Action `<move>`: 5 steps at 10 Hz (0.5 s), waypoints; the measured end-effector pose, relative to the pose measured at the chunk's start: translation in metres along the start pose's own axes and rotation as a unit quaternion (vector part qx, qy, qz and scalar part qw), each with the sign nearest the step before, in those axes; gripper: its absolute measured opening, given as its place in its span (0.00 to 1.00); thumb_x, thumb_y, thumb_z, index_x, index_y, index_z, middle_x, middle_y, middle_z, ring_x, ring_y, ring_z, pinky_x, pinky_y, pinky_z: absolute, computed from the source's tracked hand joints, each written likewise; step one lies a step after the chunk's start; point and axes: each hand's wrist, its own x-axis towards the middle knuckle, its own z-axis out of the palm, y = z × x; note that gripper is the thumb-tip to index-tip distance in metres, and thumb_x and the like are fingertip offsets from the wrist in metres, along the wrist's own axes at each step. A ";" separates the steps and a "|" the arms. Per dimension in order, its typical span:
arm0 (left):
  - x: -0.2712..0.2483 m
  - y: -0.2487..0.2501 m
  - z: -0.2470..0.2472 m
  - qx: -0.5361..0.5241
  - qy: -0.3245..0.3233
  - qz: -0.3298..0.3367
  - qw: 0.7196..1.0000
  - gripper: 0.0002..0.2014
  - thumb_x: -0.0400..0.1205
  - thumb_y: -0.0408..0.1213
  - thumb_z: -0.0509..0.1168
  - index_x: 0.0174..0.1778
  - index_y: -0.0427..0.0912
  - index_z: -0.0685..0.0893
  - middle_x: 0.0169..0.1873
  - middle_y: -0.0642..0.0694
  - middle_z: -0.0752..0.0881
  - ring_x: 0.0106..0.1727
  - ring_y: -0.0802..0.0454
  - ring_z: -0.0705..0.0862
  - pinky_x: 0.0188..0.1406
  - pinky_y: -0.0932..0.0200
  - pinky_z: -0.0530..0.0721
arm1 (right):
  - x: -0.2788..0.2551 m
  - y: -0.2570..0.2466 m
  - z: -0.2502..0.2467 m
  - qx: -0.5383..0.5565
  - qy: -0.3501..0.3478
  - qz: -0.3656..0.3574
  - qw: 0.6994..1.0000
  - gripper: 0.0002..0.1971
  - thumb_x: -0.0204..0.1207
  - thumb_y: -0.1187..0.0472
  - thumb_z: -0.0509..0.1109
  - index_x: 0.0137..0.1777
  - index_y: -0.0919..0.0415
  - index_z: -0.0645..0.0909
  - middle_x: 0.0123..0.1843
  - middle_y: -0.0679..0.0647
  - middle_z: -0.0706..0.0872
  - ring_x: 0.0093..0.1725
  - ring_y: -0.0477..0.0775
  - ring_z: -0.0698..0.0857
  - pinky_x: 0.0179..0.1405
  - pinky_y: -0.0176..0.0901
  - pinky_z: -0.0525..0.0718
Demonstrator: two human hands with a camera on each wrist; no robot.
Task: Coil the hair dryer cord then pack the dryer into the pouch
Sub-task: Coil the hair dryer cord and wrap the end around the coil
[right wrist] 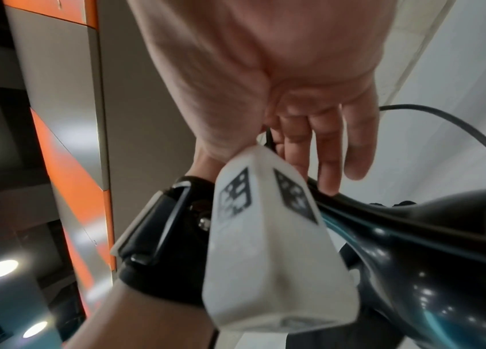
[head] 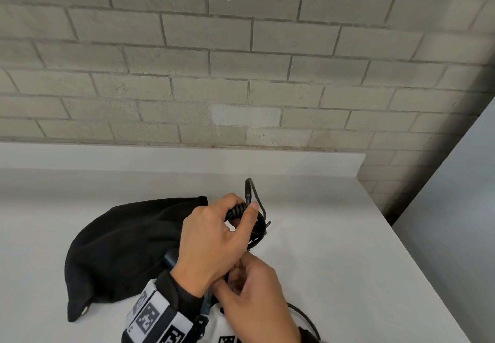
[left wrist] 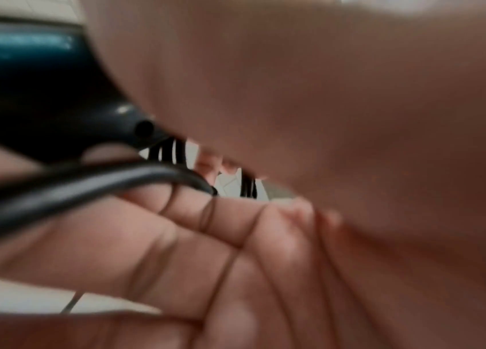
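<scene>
On the white table lies the black fabric pouch [head: 120,249]. My left hand [head: 219,224] is held above its right edge and grips a bundle of coiled black cord [head: 237,211] between thumb and fingers. A stiff loop and the plug [head: 267,224] stick out beyond it. Just below, my right hand [head: 254,289] pinches a strand of the same cord. In the head view the hands hide most of the dark teal hair dryer; its glossy body [right wrist: 415,271] shows in the right wrist view. In the left wrist view the hair dryer [left wrist: 27,82] lies against my left palm, with the cord [left wrist: 86,184] across the fingers.
The white table [head: 334,235] ends at a grey brick wall [head: 241,74] behind and at an edge on the right. A slack length of cord [head: 305,318] curves over the table near the front right. The left wrist's white camera housing [right wrist: 265,248] fills the middle of the right wrist view.
</scene>
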 end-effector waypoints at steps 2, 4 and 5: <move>0.002 -0.006 -0.003 -0.022 0.000 -0.012 1.000 0.18 0.80 0.61 0.60 0.35 0.52 0.82 0.22 0.57 0.82 0.19 0.54 0.77 0.23 0.54 0.78 | -0.004 -0.002 -0.013 0.025 -0.060 -0.049 0.997 0.09 0.81 0.55 0.66 0.39 0.50 0.79 0.35 0.51 0.88 0.33 0.42 0.85 0.38 0.36 0.83; 0.003 -0.017 -0.011 -0.061 0.001 -0.030 0.998 0.20 0.80 0.62 0.59 0.37 0.50 0.82 0.22 0.45 0.83 0.23 0.45 0.81 0.29 0.41 0.82 | -0.021 0.012 -0.068 0.050 -0.102 0.001 0.994 0.10 0.82 0.53 0.65 0.43 0.54 0.82 0.33 0.45 0.84 0.35 0.37 0.81 0.42 0.27 0.77; 0.001 -0.016 -0.012 -0.075 0.001 -0.035 0.997 0.20 0.79 0.63 0.59 0.36 0.50 0.82 0.23 0.44 0.83 0.25 0.44 0.82 0.30 0.39 0.82 | 0.142 0.196 -0.001 -0.185 -0.049 -0.059 0.980 0.31 0.69 0.38 0.77 0.62 0.61 0.78 0.25 0.32 0.79 0.58 0.36 0.80 0.68 0.28 0.71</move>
